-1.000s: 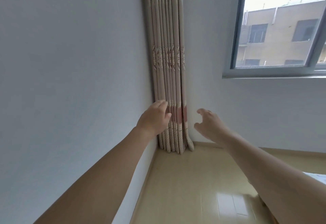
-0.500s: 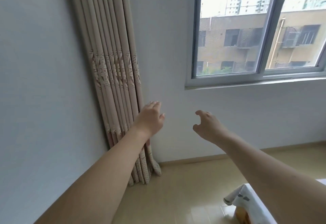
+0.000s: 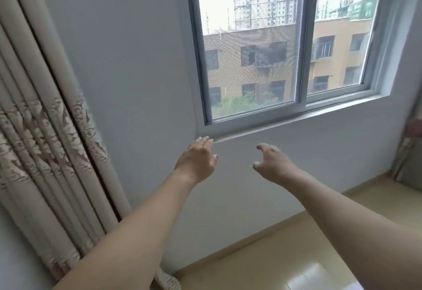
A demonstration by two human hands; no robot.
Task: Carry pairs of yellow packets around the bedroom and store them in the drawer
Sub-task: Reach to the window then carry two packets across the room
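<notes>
patterned curtain [image 3: 45, 143], window [image 3: 285, 45], pale wall [image 3: 137, 61], floor [image 3: 274, 255]

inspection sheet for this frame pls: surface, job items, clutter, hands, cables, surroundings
Surface: pale wood floor, glossy, a bright reflection low right.
Job's things: nothing seen; no yellow packets, no drawer in view.
Clutter: nothing seen.
Hands: left hand raised, fingers straight, grip empty; right hand raised, fingers loosely curled, grip empty. Both held out in front of the wall below the window sill; contact with either cannot be told.
Cables: nothing seen.
Surroundings: patterned curtain gathered at left, sliding window with buildings outside, a second curtain at the right edge, blurred.
</notes>
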